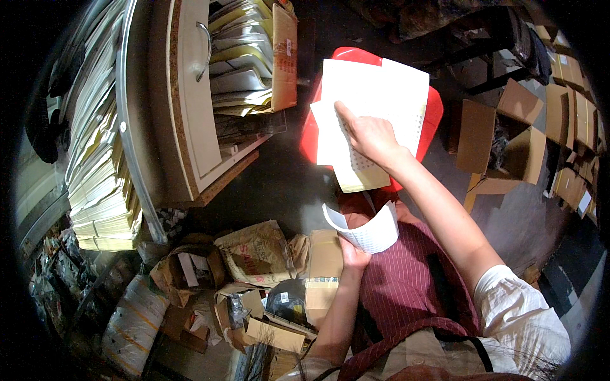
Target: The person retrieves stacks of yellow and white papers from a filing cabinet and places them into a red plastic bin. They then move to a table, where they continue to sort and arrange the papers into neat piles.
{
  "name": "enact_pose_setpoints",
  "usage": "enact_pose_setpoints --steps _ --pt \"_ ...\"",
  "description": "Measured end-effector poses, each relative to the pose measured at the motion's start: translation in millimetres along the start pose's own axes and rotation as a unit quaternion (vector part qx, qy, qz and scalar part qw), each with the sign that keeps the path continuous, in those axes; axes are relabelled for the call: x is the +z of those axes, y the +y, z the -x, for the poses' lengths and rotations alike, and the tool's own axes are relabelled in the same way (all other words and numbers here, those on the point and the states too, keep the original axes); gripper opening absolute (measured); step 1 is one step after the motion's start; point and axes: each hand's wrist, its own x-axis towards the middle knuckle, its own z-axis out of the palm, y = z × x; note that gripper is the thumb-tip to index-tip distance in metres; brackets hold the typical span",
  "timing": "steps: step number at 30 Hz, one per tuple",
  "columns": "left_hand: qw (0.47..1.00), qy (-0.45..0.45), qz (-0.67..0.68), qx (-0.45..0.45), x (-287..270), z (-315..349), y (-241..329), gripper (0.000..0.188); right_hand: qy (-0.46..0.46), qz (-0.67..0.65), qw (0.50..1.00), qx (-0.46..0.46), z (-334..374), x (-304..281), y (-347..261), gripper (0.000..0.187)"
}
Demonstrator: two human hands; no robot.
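Observation:
White paper sheets overlap on a red plastic stool in front of me. Small printed marks run along some of them, and the lowest one has a yellowish edge. My right hand rests over these sheets, its index finger stretched out against the paper and nothing visible in its grasp. Lower down, above my lap, my left hand is closed on the bottom of a curled stack of printed paper sheets. How many sheets are in that curl cannot be made out.
At the left stands a cabinet with a cardboard box of papers in it. Beyond it rises a tall paper stack. An opened carton sits on the floor at right. Sacks and cartons crowd the lower left.

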Motion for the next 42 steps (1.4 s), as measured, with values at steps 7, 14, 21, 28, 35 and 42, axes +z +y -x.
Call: enact_pose_setpoints --steps 7,14,21,28,35,42 --pt "0.998 0.045 -0.032 0.012 39 12 -5 0.038 0.014 -0.073 0.997 -0.011 5 -1 18 0.057" --pt "0.983 0.006 -0.167 0.074 19 4 -11 0.048 0.032 -0.126 0.99 -0.048 95 -3 48 0.047" --pt "0.936 -0.028 -0.323 0.139 49 19 -16 0.066 -0.025 -0.057 0.998 -0.003 156 -5 76 0.048" --pt "0.975 -0.002 -0.219 0.046 52 10 -10 0.067 0.024 -0.067 0.997 -0.034 153 0 73 0.047" --pt "0.994 0.029 -0.107 -0.014 62 9 -9 0.067 0.008 -0.05 0.998 -0.032 152 8 73 0.047" --pt "0.995 0.032 -0.095 -0.023 65 8 -9 0.07 -0.009 -0.024 0.999 -0.028 147 -1 68 0.046"
